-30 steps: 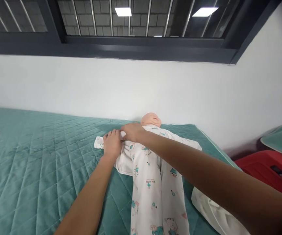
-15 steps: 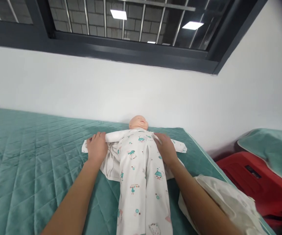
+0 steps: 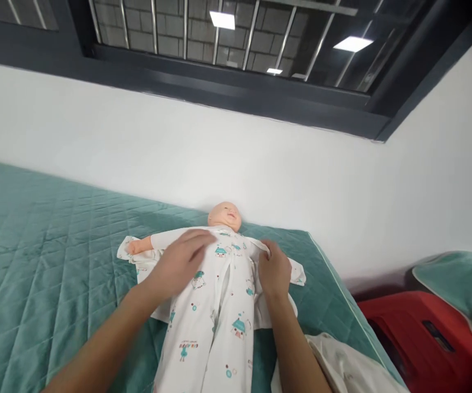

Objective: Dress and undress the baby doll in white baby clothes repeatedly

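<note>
White cloth (image 3: pixel 342 365) lies at the bottom right; a printed garment (image 3: pixel 209 305) covers most of a face-up doll (image 3: pixel 223 215) in the lower centre. The person's left hand (image 3: pixel 183 263), mid-frame, has loosely extended fingers, contact unclear; the right hand (image 3: pixel 275 268), just right of centre, pinches the garment's edge. A white wall (image 3: pixel 170 153) stands beyond.

White patterned baby garment (image 3: pixel 203 322), green quilted mattress (image 3: pixel 55 273)

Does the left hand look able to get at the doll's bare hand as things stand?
Probably yes: the doll's hand lies uncovered near the left hand, which seems to hold nothing.
</note>
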Action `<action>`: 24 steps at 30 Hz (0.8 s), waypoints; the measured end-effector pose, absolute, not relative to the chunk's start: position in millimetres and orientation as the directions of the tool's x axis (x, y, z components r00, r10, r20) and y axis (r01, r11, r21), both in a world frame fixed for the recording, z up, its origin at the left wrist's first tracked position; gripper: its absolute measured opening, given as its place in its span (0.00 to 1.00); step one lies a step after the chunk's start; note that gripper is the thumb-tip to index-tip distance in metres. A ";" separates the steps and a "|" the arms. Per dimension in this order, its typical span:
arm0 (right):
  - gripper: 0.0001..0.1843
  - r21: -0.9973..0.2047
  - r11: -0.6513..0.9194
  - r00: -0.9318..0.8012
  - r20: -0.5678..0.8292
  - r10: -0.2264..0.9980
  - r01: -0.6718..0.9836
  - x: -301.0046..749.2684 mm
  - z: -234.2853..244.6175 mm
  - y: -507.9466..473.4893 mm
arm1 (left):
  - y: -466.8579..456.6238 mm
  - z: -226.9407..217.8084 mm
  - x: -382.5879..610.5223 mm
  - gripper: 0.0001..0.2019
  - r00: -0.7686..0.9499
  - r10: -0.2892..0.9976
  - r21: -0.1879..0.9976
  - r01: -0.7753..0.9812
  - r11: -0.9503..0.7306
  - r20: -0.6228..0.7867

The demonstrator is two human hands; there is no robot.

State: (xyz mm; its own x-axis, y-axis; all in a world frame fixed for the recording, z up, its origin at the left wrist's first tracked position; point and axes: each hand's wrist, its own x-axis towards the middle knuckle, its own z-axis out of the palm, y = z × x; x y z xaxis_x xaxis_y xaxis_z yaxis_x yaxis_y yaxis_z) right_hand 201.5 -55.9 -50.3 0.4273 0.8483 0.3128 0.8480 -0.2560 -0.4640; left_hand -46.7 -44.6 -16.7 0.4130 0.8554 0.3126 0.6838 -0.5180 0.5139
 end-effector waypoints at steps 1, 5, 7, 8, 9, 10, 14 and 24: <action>0.23 -0.461 -0.259 0.426 0.306 0.851 0.849 200.7 -49.9 -55.9 | -44.2 -8.3 -33.4 0.20 0.468 0.825 0.521 0.641 -0.564 0.316; 0.20 -0.447 -0.302 0.444 0.259 0.857 0.842 201.3 -48.2 -55.7 | -22.6 23.8 25.3 0.16 0.660 0.735 0.313 0.673 -0.670 0.154; 0.19 -0.447 -0.324 0.458 0.231 0.858 0.834 204.6 -47.9 -55.6 | -9.2 35.5 53.3 0.14 0.707 0.705 0.196 0.701 -0.686 -0.059; 0.18 -0.452 -0.328 0.461 0.223 0.859 0.829 206.4 -47.9 -55.7 | -4.2 39.0 66.1 0.12 0.714 0.685 0.149 0.700 -0.699 -0.143; 0.18 -0.459 -0.328 0.463 0.219 0.859 0.825 208.2 -47.8 -55.8 | -0.9 40.7 78.0 0.10 0.716 0.670 0.123 0.696 -0.708 -0.194; 0.17 -0.467 -0.324 0.462 0.216 0.860 0.823 209.7 -47.8 -56.1 | 0.7 40.4 88.7 0.09 0.719 0.656 0.107 0.688 -0.717 -0.227; 0.16 -0.464 -0.301 0.435 0.214 0.874 0.833 212.1 -47.5 -57.7 | -2.1 26.6 119.3 0.12 0.712 0.650 0.077 0.688 -0.722 -0.267; 0.16 -0.434 -0.419 0.530 0.173 0.830 0.797 225.5 -51.8 -58.7 | 21.6 29.6 120.8 0.08 0.703 0.645 0.024 0.681 -0.732 -0.299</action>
State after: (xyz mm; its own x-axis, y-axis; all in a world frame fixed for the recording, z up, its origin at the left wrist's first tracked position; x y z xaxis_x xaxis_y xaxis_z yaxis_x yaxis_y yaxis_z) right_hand 225.5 -58.7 -51.8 0.5302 0.8300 0.1730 0.7974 -0.4188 -0.4344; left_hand 120.8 21.6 29.6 0.7035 0.6450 -0.2986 0.6811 -0.7318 0.0239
